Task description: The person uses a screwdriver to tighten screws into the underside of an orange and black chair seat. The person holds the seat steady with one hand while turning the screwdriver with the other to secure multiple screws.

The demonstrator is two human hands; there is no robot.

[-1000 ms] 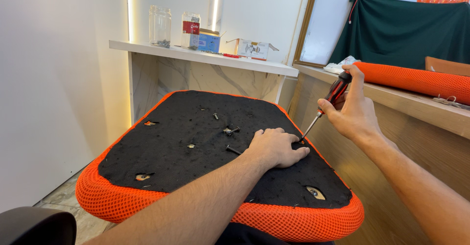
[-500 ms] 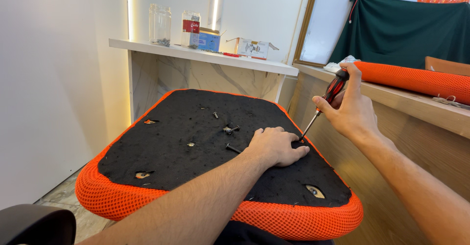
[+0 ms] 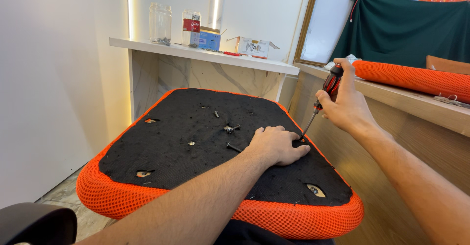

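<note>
An upturned chair seat (image 3: pixel 186 142) lies in front of me, black fabric on its underside and orange mesh round its rim. My left hand (image 3: pixel 276 144) rests flat on the fabric near the right edge, fingers beside the screwdriver's tip. My right hand (image 3: pixel 345 103) grips a red and black screwdriver (image 3: pixel 323 98), tilted, with its tip down at the fabric next to my left fingers. A few loose black bolts (image 3: pixel 231 128) lie on the fabric at the middle. Bolt holes (image 3: pixel 316 190) show near the corners.
A white shelf (image 3: pixel 205 55) behind the seat carries glass jars (image 3: pixel 160 23), a tin and small boxes. On the right a wooden counter (image 3: pixel 416 103) holds an orange mesh cushion (image 3: pixel 416 78). A dark green cloth hangs behind it. A black chair part (image 3: pixel 34 223) shows at bottom left.
My right hand has shifted slightly with the screwdriver, whose tip stays at the same spot. My left hand has not moved.
</note>
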